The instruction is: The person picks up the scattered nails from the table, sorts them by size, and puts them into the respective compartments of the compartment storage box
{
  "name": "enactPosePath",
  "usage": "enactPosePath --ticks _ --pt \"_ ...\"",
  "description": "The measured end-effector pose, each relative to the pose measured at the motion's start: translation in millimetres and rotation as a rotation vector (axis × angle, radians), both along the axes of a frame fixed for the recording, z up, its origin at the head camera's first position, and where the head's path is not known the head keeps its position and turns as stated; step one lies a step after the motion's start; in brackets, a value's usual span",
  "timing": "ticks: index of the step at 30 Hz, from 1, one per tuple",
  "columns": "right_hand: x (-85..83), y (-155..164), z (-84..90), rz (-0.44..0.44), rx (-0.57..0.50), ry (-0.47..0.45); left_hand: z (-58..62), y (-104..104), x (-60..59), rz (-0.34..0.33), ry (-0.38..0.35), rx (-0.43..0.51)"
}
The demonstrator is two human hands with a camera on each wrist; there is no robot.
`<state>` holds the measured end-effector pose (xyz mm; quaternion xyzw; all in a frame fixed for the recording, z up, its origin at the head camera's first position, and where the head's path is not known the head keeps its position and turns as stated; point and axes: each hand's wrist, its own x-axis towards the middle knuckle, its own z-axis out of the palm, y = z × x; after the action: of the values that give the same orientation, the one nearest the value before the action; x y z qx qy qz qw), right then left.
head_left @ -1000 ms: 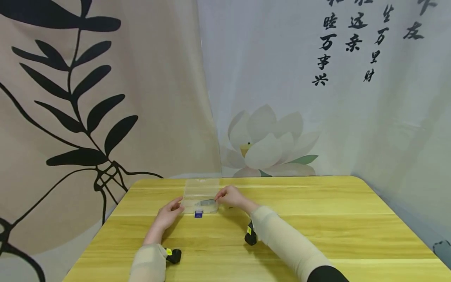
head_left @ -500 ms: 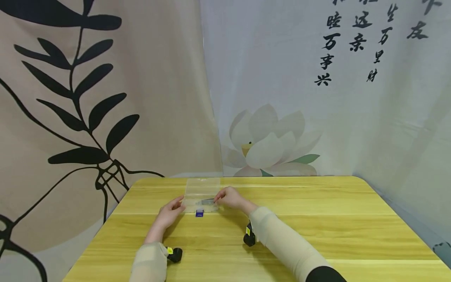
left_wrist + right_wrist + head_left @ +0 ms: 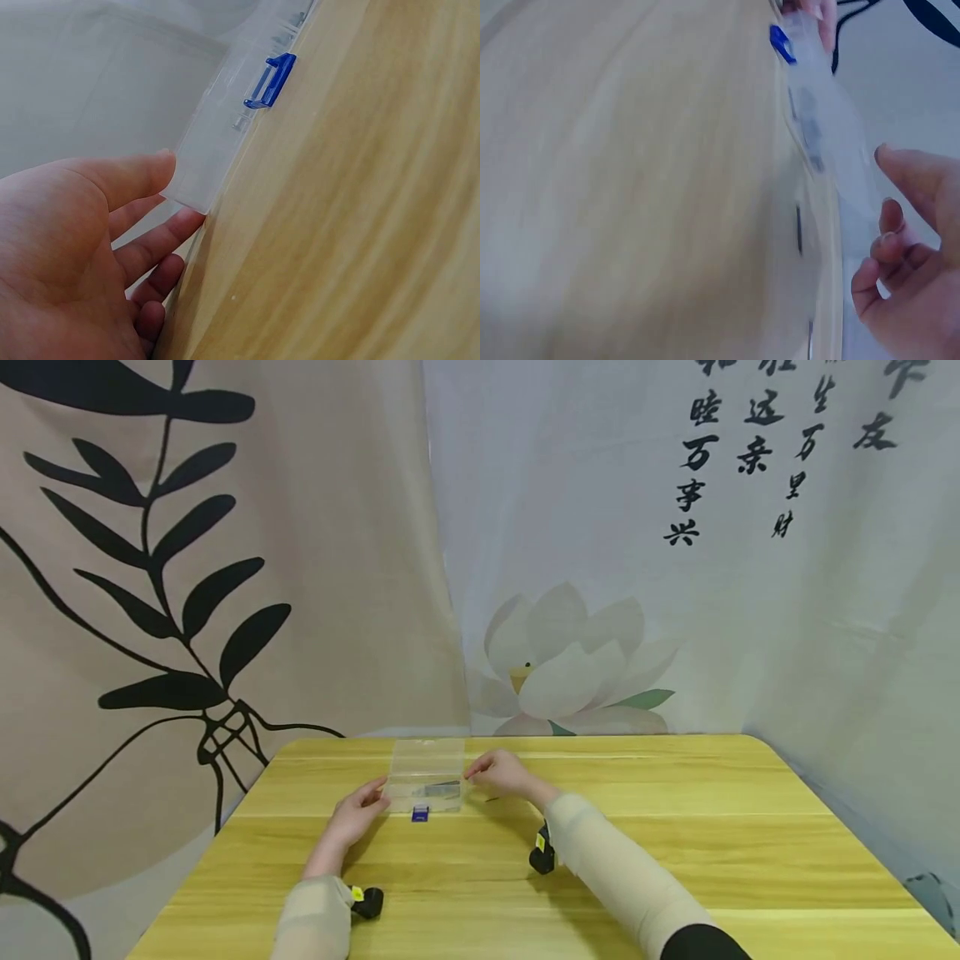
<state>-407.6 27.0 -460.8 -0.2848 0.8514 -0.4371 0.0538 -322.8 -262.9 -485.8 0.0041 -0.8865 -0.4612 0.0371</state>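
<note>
The clear plastic box [image 3: 426, 774] lies on the wooden tabletop [image 3: 675, 827], between both hands. The left hand [image 3: 358, 814], at the box's 8 o'clock, rests relaxed fingers against its near left corner. The right hand [image 3: 504, 772], at 3 o'clock, hovers just off the box edge, fingers loosely curled and holding nothing. A blue latch [image 3: 420, 813] sits at 6 o'clock.

head high; wrists near box [image 3: 426, 772]
</note>
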Motion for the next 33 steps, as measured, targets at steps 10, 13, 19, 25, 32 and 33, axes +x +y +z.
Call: enactPosePath --ticks 10,13,19,25,32,33 --pt "-6.0 49 -6.5 -0.152 -0.030 -0.065 -0.8 -4 2.0 -0.003 -0.005 -0.008" --pt "-8.1 62 -12.9 -0.174 -0.020 -0.066 -0.1 -3 2.8 -0.007 -0.005 0.000" --pt "-9.1 80 -24.8 -0.206 -0.004 -0.090 0.1 -3 2.8 -0.015 -0.014 0.002" --pt "-8.7 84 -28.2 -0.199 0.011 -0.104 -1.8 -4 1.9 -0.011 -0.019 0.003" --pt "-8.1 82 -27.1 -0.216 0.038 -0.127 -0.7 -3 2.4 -0.019 -0.031 0.024" --pt "-7.9 81 -26.7 -0.218 0.043 -0.129 -0.4 -3 2.5 -0.021 -0.031 0.022"
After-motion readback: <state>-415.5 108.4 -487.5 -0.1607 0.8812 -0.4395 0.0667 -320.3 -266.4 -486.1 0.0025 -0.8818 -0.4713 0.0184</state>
